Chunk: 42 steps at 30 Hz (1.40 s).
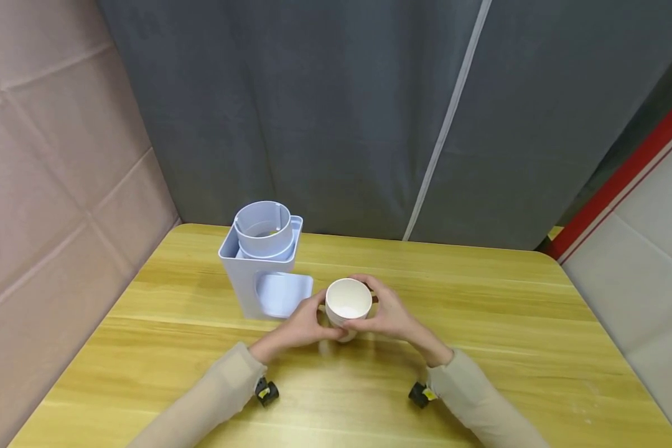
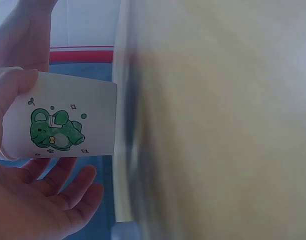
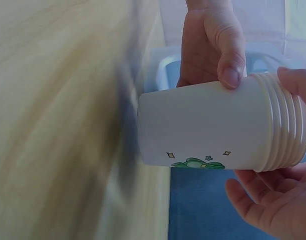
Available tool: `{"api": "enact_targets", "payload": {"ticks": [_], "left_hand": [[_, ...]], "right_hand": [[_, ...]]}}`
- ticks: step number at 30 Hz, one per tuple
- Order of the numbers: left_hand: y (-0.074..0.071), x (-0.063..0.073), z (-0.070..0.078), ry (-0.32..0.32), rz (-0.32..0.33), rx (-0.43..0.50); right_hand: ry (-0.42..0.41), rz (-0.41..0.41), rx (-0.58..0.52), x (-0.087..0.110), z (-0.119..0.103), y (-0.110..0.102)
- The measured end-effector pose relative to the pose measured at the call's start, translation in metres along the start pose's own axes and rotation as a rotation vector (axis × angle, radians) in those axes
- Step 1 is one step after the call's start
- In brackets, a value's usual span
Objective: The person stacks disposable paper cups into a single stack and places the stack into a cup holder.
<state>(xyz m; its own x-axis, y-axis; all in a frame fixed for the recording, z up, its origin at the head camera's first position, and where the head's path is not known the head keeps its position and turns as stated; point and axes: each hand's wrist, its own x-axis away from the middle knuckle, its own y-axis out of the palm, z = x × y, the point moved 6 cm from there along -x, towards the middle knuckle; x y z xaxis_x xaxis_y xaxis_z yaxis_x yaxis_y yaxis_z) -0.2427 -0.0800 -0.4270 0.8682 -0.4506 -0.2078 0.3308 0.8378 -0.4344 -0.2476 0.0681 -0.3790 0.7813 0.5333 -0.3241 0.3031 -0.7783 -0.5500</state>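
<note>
A stack of white paper cups (image 1: 348,300) stands upright between my two hands, mouth upward, near the middle of the table. My left hand (image 1: 301,325) holds it from the left and my right hand (image 1: 391,314) from the right, thumbs on the near side. Several nested rims (image 3: 282,122) show at the top in the right wrist view. A green cartoon animal (image 2: 58,131) is printed on the cup wall in the left wrist view. Whether the stack's base touches the table cannot be told.
Left of the cups is a pale blue plastic container (image 1: 241,280) with a round cylinder (image 1: 263,239) in its top and a flat square piece (image 1: 285,294) at its front right. A grey curtain (image 1: 325,112) hangs behind the wooden table (image 1: 509,323).
</note>
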Motion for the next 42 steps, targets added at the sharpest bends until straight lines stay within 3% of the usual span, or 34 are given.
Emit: {"api": "enact_targets", "payload": {"ticks": [5,11,15,21,32,42], "left_hand": [[-0.006,-0.003,0.009,-0.014,0.02,-0.017],[-0.017,-0.004,0.031,0.059,0.048,-0.096],[-0.024,-0.004,0.048,0.1,0.064,-0.106],[-0.035,-0.004,0.068,0.112,0.079,-0.084],[-0.065,-0.004,0.105,0.112,0.084,-0.086],[-0.098,-0.004,0.141,0.145,0.128,-0.125]], "right_hand": [[-0.015,0.005,0.005,-0.006,-0.009,-0.006],[-0.038,0.004,0.012,-0.012,-0.027,-0.015],[-0.061,0.009,0.022,-0.015,-0.043,-0.023],[-0.109,0.001,0.041,-0.023,-0.066,-0.033],[-0.17,0.012,0.066,-0.044,-0.103,-0.048],[-0.239,0.018,-0.021,-0.066,-0.139,-0.057]]}}
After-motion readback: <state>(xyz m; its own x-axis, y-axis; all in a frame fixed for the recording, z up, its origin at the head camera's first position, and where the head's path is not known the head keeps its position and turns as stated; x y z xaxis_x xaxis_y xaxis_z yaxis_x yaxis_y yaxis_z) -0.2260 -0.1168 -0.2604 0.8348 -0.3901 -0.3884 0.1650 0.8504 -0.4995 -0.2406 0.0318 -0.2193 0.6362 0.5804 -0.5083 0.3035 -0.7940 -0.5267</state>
